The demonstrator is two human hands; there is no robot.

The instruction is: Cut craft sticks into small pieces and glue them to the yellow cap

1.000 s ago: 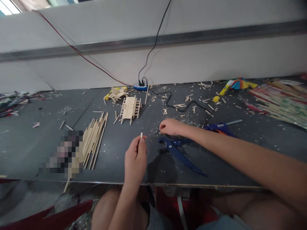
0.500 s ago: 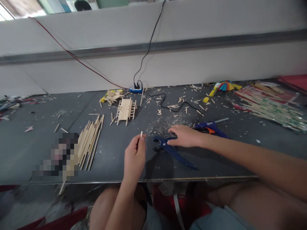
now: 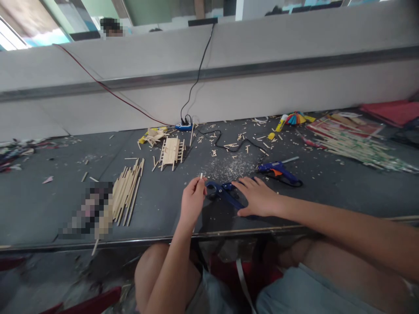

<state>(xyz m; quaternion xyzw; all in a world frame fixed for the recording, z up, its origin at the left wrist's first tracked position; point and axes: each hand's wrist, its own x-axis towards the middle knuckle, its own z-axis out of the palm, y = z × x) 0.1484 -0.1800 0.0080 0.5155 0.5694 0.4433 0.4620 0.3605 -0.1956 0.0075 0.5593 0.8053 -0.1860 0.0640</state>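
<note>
1) Head cam: L hand [image 3: 193, 197] – fingers pinched on short stick [image 3: 201, 175], tip up
2) R hand [image 3: 258, 197] – fingers spread wide over cutter [image 3: 230, 199], can't tell if touching
3) Cutter on table [image 3: 160, 198], nr L hand; glue gun [image 3: 281, 168] beyond R hand

1 red cable [image 3: 98, 81] slants down the pale wall [image 3: 262, 96].

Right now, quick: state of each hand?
Left hand: closed, holding a pale, slender stick.
Right hand: open, spread over the blue, curved-jaw pliers; contact unclear.
</note>
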